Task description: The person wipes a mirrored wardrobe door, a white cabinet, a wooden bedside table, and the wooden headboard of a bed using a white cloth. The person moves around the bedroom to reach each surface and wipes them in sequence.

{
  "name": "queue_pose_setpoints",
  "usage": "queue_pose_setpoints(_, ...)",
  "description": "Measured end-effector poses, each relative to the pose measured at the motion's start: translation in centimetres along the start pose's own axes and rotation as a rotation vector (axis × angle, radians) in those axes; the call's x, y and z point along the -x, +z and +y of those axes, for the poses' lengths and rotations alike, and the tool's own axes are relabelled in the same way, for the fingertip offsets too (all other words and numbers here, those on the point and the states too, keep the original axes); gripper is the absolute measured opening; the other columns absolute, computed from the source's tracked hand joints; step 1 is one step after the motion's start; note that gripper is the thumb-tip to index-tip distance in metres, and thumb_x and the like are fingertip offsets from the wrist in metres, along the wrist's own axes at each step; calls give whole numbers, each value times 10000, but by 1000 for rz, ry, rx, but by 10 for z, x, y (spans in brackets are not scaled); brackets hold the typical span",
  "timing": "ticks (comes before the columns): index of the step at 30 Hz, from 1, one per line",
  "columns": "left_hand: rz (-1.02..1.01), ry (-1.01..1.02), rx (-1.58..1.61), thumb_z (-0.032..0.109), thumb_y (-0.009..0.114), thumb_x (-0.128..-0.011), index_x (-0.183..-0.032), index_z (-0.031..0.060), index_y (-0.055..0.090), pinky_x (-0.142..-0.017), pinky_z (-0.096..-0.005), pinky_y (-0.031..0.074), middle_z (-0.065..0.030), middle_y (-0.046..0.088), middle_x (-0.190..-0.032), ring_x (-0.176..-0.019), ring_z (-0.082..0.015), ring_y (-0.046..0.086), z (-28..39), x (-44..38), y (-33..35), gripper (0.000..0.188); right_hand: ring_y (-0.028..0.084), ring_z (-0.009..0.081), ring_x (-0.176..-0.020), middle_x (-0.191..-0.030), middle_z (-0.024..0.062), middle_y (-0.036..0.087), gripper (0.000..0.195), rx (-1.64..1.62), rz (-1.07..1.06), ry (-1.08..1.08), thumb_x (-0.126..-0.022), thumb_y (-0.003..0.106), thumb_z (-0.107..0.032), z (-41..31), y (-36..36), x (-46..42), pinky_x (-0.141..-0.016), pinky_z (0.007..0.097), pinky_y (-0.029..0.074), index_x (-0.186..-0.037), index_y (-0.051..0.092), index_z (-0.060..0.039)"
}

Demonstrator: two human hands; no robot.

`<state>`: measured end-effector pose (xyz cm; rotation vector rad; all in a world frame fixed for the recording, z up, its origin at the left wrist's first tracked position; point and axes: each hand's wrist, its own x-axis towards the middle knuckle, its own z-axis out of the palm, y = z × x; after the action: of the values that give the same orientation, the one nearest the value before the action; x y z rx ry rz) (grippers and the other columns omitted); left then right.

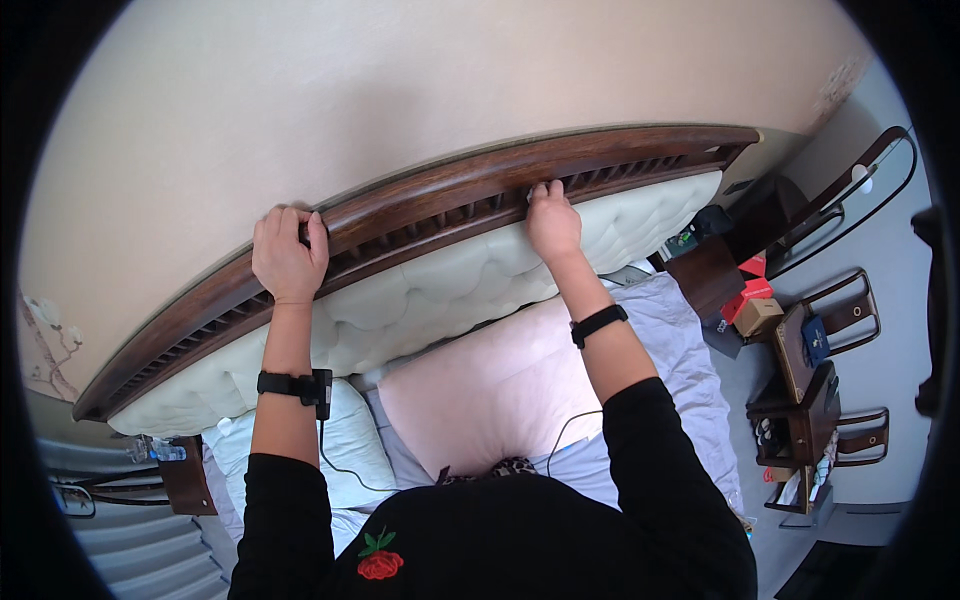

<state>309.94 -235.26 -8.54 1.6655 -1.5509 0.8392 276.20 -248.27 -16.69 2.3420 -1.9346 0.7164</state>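
A dark wooden headboard [442,183] curves across the view against the wall. My left hand [289,255] is curled over its top rail, thumb on the near side and fingertips hidden behind the wood. Further right, my right hand [555,223] reaches into the slatted band [461,212] below the rail. A small white piece [531,194], perhaps cloth or tissue, peeks out at its fingertips; most of it is hidden. Under the slats runs a cream tufted panel [420,289]. Both wrists wear black straps, and a cable hangs from the left one.
Below me on the bed lie a pink pillow [480,375] and a pale blue pillow [352,435]. A wooden nightstand [703,276] stands at the right, near red boxes [746,298] and wooden chairs [836,300]. Plastic bottles [166,451] stand at the left, above a grey curtain [142,540].
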Motion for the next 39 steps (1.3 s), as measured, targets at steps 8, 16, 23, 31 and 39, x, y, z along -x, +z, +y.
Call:
queue_pose_setpoints(8,14,-50,-20,239,668,-854,-769,128,603,-662,-396,494,-35,581,-810,-801,-268,584,5,-2,0,154,680,384,-1039,-1178,221,666,333,-165,-402,12,-918,602,-249,3,-36,-23,-921,445,538,-1155,675,-26)
queue_pose_setpoints(16,-4,-107,-42,260,650,-875,-751,123,591,-659,-397,483,-29,577,-800,-783,-266,574,3,3,-3,194,588,386,-1164,-1236,223,627,330,-770,548,-63,-976,555,-160,58,-92,-31,-1021,444,444,-1249,610,16)
queue_pose_setpoints(23,36,-111,-62,259,652,-870,-721,116,574,-642,-393,466,-45,566,-770,-754,-274,565,12,-2,6,221,515,393,-1097,-1107,173,570,276,-208,709,-436,-833,676,-223,35,-28,-65,-1034,587,350,-1065,655,-74)
queue_pose_setpoints(31,67,-117,-120,255,677,-821,-711,136,598,-609,-393,478,-19,581,-760,-726,-261,565,11,-3,9,180,538,324,-1188,-1244,128,570,452,-633,563,-764,-809,704,-369,-187,25,11,-1022,526,377,-1184,646,-123)
queue_pose_setpoints(39,45,-119,-127,197,669,-812,-716,135,593,-641,-406,487,-49,581,-774,-740,-289,569,-5,5,-3,138,614,315,-1056,-1100,100,656,401,-344,140,-827,-795,726,-359,-139,-14,-21,-911,484,473,-1133,673,-149)
